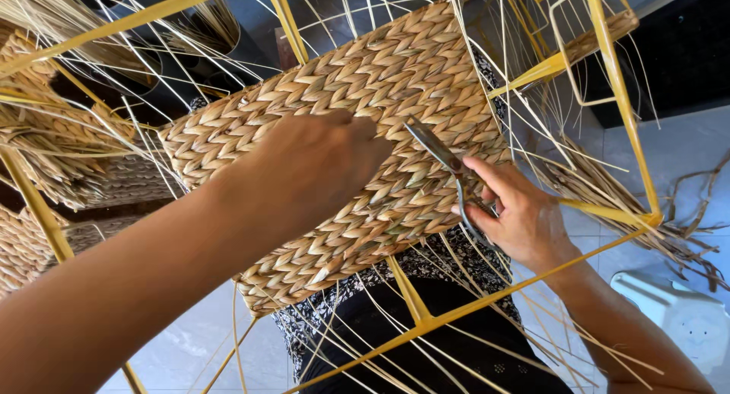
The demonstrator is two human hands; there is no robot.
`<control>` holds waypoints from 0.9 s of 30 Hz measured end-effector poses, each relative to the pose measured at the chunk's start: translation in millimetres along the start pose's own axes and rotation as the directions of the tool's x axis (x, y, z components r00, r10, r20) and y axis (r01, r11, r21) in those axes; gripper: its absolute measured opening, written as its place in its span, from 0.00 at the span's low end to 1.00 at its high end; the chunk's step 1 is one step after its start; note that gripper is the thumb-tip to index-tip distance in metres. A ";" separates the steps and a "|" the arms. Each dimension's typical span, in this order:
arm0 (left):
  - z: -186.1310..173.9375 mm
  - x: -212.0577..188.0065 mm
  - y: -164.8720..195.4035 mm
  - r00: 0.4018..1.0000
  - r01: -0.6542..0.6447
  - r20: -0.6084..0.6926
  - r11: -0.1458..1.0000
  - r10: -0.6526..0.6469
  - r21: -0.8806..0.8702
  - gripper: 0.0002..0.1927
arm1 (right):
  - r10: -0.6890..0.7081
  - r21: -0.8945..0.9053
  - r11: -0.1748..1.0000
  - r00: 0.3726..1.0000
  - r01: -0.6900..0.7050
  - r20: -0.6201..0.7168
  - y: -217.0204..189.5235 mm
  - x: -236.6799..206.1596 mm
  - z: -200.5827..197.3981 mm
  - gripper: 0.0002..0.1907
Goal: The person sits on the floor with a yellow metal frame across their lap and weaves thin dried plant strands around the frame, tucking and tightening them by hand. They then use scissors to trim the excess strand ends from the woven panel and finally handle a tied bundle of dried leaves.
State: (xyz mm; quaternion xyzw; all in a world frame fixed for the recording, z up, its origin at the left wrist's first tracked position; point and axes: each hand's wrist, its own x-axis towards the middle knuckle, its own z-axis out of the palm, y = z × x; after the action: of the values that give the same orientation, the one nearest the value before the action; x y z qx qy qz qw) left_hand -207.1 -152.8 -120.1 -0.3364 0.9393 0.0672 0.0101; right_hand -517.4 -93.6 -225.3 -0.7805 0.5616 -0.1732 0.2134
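Left hand (315, 162) presses flat, fingers loosely curled, on the woven straw panel (357, 128) stretched across the yellow frame (608, 67), while right hand (521, 215) grips metal scissors (445, 162) against the weave.

Woven panel (357, 158) sits inside the metal frame (608, 82), loose strands (525, 128) sticking out to its right; left hand (312, 166) lies flat on the panel, right hand (517, 215) just beside it holding scissors (445, 162), blades on the weave; stool (677, 310) lower right on the floor
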 end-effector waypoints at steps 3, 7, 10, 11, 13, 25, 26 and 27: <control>44.3 55.4 -6.9 0.945 0.049 0.323 0.999 -0.053 0.020 0.06 | -0.078 -0.083 0.994 0.996 0.074 -0.047 3.0 -3.6 -9.3 0.42; 93.3 102.4 -21.9 0.915 0.231 0.364 0.966 -0.176 -0.114 0.16 | -0.039 -0.213 0.976 0.999 0.041 0.013 7.4 -3.1 -11.6 0.41; 115.6 107.9 -30.1 0.907 0.283 0.354 0.952 -0.227 -0.116 0.15 | -0.104 -0.266 0.959 0.995 0.100 0.002 10.1 -2.5 -9.9 0.41; 120.0 107.2 -30.7 0.906 0.287 0.352 0.952 -0.235 -0.102 0.13 | -0.111 -0.266 0.958 0.994 0.110 0.010 11.0 -3.1 -9.5 0.41; 124.0 105.1 -30.9 0.942 0.216 0.276 0.974 -0.189 -0.070 0.09 | -0.123 -0.259 0.958 0.992 0.124 0.019 12.9 -4.0 -9.3 0.41; 98.9 117.7 -26.7 0.951 0.118 0.287 0.993 -0.111 -0.008 0.12 | -0.206 -0.265 0.941 0.978 0.209 0.040 24.6 6.2 10.8 0.43; 97.6 116.8 -26.4 0.957 0.105 0.272 0.994 -0.099 -0.010 0.15 | -0.221 -0.268 0.938 0.975 0.220 0.026 25.6 5.9 12.7 0.44; 96.6 118.0 -26.5 0.958 0.108 0.267 0.994 -0.100 -0.017 0.13 | -0.234 -0.273 0.934 0.972 0.229 0.013 26.9 6.2 14.3 0.45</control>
State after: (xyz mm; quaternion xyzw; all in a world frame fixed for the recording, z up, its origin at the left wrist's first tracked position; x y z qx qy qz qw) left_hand -284.1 -234.6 -226.5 -0.3734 0.9092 0.1261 0.1341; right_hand -529.8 -104.9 -251.4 -0.8613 0.4863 -0.1260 0.0764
